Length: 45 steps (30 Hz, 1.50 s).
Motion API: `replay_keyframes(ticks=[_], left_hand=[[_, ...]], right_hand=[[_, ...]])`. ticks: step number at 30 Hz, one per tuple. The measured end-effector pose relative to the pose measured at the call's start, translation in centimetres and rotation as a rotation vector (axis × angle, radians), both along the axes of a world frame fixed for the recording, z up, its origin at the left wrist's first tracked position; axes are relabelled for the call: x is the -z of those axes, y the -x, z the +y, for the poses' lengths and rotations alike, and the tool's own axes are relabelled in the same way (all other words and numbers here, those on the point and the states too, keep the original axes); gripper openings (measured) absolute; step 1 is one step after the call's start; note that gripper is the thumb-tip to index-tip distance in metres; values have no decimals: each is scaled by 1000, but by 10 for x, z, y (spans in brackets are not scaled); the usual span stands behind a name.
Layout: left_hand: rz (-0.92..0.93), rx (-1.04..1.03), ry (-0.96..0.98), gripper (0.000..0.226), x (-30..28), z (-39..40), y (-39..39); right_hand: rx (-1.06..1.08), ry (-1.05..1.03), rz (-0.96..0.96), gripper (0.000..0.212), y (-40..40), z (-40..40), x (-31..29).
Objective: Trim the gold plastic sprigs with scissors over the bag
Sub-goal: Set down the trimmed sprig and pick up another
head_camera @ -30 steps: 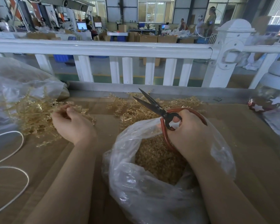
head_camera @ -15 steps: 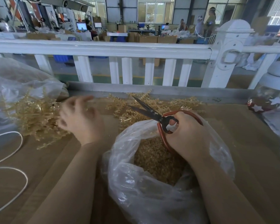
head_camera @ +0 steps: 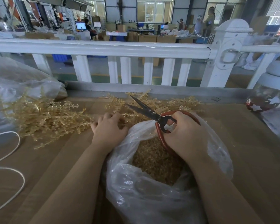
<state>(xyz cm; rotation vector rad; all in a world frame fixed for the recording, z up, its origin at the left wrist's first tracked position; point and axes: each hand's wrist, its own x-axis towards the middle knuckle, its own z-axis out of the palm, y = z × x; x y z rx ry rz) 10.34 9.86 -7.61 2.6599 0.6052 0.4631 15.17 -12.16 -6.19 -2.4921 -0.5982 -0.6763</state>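
Note:
My right hand [head_camera: 183,135] grips the red handles of the scissors [head_camera: 149,113]; the dark blades are parted and point up-left over the far rim of the clear plastic bag [head_camera: 152,199]. Gold cuttings [head_camera: 153,160] fill the bag's bottom. My left hand [head_camera: 109,129] lies at the bag's left rim with fingers curled into the gold sprigs [head_camera: 118,117] there; what it holds is partly hidden. A loose pile of gold sprigs [head_camera: 44,118] lies on the left, and another pile of sprigs [head_camera: 176,103] lies behind the scissors.
A brown cardboard-covered table [head_camera: 249,159] runs to a white railing [head_camera: 103,49] at the back. A large clear bag [head_camera: 14,81] sits far left, a white cord [head_camera: 14,159] loops at the left edge, and a jar with star decorations [head_camera: 268,101] stands at right.
My left hand has moved right from the left sprig pile to the bag's left rim. The scissors have shifted slightly, blades still parted.

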Motion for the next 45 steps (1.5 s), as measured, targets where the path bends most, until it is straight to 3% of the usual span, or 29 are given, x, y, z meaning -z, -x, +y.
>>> replay_keyframes(ticks=[4,10,14,18,20,23,27,30,32,35,37,39,41,45], left_hand=[[-290,-44,78,15,-2,-3,5],[-677,-282,468,7,-13,-1,9],[-896,-104,869,6,-18,4,10],[-902,181,944,18,-18,-2,10],[-897,214,1011,18,-17,-4,8],[-906,147,1126,22,-18,-1,9],[-616,-108,989,43,-17,5,13],[-399,-276,386,42,-12,7,12],[-376,-237,150,37,-13,5,10],[-179,-31,12,36,-8,1,6],[-6,112,-100,47,-2,-2,5],[66,192,-78,60,-2,-2,5],[61,189,-16,66,-4,-1,5],[-59,119,-67,45,-5,0,6]], right_hand=[[-27,-50,34,37,0,0,0],[-45,-143,68,32,0,-1,1],[-18,-141,122,29,-2,0,1],[-42,-237,176,30,-2,1,-2],[-56,-276,193,35,0,1,-3],[-23,-164,53,38,4,1,-4],[18,-54,22,33,2,0,1],[20,-67,11,34,1,-1,2],[17,-72,20,35,1,-1,2],[26,-53,34,35,1,0,2],[32,-44,32,34,0,0,4],[36,-31,33,33,0,0,4],[40,-13,46,32,0,0,4],[20,-2,83,29,-1,-1,1]])
